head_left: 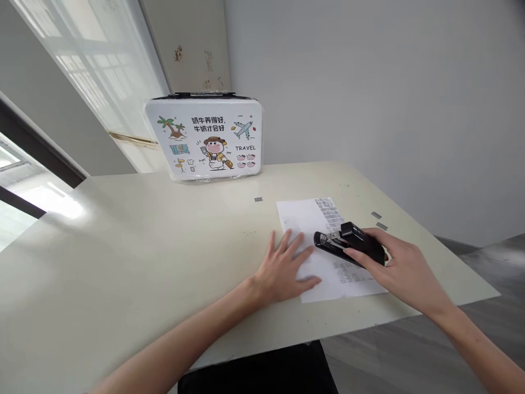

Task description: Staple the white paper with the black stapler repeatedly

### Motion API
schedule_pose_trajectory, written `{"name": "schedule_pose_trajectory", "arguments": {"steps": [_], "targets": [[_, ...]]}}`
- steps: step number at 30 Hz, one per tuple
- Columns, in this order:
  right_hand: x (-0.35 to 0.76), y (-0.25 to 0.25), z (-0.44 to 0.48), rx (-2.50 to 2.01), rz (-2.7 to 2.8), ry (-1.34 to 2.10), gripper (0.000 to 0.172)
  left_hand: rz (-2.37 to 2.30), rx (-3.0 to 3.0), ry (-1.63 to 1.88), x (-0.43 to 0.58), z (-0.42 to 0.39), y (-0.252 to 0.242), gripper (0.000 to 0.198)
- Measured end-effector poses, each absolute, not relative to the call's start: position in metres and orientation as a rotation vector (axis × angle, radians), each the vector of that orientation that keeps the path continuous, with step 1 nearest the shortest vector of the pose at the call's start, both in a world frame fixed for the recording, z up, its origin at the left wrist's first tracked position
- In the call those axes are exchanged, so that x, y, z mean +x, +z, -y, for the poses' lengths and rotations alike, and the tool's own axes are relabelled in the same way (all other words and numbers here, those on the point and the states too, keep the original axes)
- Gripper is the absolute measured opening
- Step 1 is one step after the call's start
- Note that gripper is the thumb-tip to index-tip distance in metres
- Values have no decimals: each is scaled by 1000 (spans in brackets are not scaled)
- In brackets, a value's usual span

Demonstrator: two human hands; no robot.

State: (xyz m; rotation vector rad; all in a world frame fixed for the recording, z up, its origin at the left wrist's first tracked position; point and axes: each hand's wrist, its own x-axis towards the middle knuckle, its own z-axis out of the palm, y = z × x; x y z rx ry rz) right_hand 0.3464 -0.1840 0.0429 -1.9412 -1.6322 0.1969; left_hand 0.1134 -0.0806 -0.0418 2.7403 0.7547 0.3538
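A black stapler (363, 243) is gripped in my right hand (404, 268), its jaws pointing left and apart from each other. Below it lies white paper (299, 213) with printed grey blocks along its right part; whether it is one sheet or more I cannot tell. My left hand (283, 268) rests flat on the paper's left side, fingers spread. The stapler's front end is close to the left fingertips, over the paper. My right palm and fingers hide the stapler's rear and part of the sheet's right side.
On the pale table (143, 257), a white case (213, 142) with cartoon travel pictures stands upright at the back. Small grey strips (381, 226) are on the tabletop at right, another grey strip (258, 200) near the paper. A black seat (262, 372) is below the front edge.
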Motion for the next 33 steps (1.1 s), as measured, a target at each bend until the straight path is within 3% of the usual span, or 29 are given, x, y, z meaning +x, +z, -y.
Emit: {"name": "schedule_pose_trajectory", "arguments": {"steps": [5, 11, 19, 25, 33], "targets": [[335, 45, 177, -1910, 1652, 255, 44, -659, 2735, 410, 144, 72, -42, 68], [315, 43, 149, -1880, 1690, 347, 42, -374, 2607, 552, 77, 61, -20, 43], [261, 28, 72, -1586, 1995, 604, 33, -1138, 1832, 972, -15, 20, -2, 32], [231, 11, 42, -1456, 2123, 640, 31, -1278, 1540, 1066, -21, 7, -4, 28], [234, -27, 40, -1350, 1529, 806, 39, -1288, 1454, 1087, -19, 7, -9, 25]]}}
